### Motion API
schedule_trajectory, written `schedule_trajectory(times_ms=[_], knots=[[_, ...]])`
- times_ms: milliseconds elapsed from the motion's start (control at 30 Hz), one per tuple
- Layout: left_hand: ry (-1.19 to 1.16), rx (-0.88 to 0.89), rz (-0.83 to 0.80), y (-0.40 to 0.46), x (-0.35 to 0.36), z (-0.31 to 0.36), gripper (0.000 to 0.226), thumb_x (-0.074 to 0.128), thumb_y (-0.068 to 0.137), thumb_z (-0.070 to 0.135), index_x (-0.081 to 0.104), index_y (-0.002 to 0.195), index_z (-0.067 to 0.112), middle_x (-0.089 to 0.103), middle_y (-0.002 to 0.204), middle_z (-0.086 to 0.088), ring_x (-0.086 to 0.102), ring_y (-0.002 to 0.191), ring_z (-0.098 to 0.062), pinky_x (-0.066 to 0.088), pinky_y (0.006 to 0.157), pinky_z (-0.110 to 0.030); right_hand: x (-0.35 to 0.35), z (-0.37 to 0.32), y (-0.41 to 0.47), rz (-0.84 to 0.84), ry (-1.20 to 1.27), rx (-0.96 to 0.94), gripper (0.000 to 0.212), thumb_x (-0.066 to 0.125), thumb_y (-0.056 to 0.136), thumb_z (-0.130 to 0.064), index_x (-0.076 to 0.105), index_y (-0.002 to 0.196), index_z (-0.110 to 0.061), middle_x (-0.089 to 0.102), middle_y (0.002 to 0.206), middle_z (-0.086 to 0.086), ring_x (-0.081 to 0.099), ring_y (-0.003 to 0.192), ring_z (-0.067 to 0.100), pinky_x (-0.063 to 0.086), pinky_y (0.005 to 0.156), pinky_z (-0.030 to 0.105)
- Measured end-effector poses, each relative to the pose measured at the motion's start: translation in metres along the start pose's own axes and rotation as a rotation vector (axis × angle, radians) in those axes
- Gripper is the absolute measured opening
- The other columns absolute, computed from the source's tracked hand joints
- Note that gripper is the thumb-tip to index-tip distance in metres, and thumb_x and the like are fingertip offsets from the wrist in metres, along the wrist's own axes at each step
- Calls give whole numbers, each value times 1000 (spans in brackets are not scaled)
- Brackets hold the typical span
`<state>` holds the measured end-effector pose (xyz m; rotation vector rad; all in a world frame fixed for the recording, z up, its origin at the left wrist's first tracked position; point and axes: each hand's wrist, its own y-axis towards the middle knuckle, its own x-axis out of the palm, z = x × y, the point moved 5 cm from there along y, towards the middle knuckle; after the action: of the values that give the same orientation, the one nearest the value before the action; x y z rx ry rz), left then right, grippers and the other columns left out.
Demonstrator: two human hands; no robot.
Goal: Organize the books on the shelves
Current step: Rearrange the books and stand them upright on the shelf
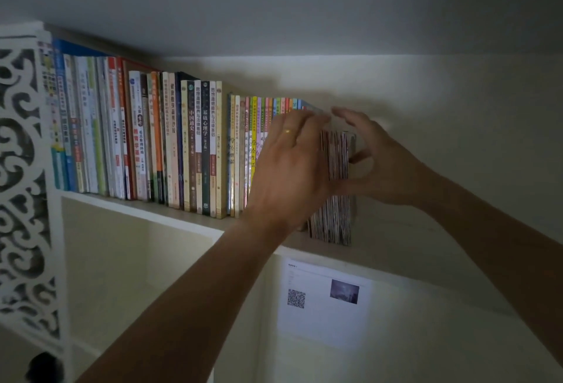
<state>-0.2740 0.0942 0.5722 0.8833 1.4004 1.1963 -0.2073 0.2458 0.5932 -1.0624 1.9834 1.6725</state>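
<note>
A long row of upright books [195, 144] fills the upper shelf [170, 215] from the left end to the middle. At the row's right end stands a batch of thin dark-spined booklets [335, 154]. My left hand [289, 163], with a ring on one finger, lies with straight fingers against the colourful thin books and the booklets' left side. My right hand [374, 163] is on the booklets' right side, thumb at their front edge and fingers arched over the top. Whether it grips them is unclear.
A white carved fretwork panel [24, 169] bounds the shelf on the left. Right of the booklets the shelf runs bare to the wall. Below, a compartment holds a white sheet with a QR code [323, 300] on its back wall.
</note>
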Motion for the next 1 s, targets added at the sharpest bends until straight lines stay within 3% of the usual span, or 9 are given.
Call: schedule_trajectory(times_ms=[100,267,400,467,567,700,833,900,1000], knots=[[81,88,-73,16,12,-2,48,50,80,17,66,122,1,68,114,-13,55,111,-32,42,99,-37,1,-5,6,-73,-38,-53,98,80,54,-66,39,141,-46,50,141,-23,51,123,-7,49,96,22],[71,69,-94,19,16,-11,47,54,73,21,69,113,3,70,104,-13,57,105,-32,43,92,-35,2,-4,10,-73,-22,-47,91,78,50,-63,47,132,-37,55,126,-22,52,98,-20,42,77,3],[-45,63,-137,18,9,-13,51,56,80,18,65,129,7,69,120,-11,55,118,-29,42,96,-30,-4,-6,18,-95,-31,-57,95,84,54,-64,46,136,-35,56,132,-20,49,117,-18,36,86,-2],[-51,131,-145,10,9,-14,48,49,90,18,61,135,6,66,126,-12,55,120,-30,46,98,-35,-3,0,19,-101,39,-35,95,90,57,-61,48,138,-38,56,136,-20,50,126,-8,41,99,8],[-34,157,-158,6,14,-25,47,48,93,15,59,138,5,66,124,-12,56,118,-31,50,95,-41,6,8,19,-70,107,11,87,89,52,-61,56,131,-43,59,131,-22,56,123,1,50,105,40],[-50,152,-179,9,8,-24,53,42,91,23,59,139,6,67,127,-14,58,121,-33,52,97,-43,9,2,19,-86,110,66,85,91,55,-51,57,131,-37,60,129,-21,56,123,2,51,104,45],[-20,38,-92,-21,-7,-45,55,44,106,28,34,159,17,25,168,-8,22,156,-23,30,122,-52,19,-9,-2,35,124,203,127,93,54,-40,21,158,-30,33,150,-25,38,125,-19,36,108,24],[76,-121,-24,-38,-21,-81,62,41,105,44,23,162,28,5,173,-3,3,159,-22,19,124,-58,32,-8,-20,156,58,363,140,96,52,-38,7,159,-23,29,151,-8,31,134,5,29,112,34],[200,-343,-26,-59,-46,-143,68,32,101,62,7,162,45,-18,171,4,-19,157,-26,2,123,-66,59,1,-45,178,64,500,147,93,48,-54,-3,157,-31,21,161,5,24,147,29,27,117,49]])
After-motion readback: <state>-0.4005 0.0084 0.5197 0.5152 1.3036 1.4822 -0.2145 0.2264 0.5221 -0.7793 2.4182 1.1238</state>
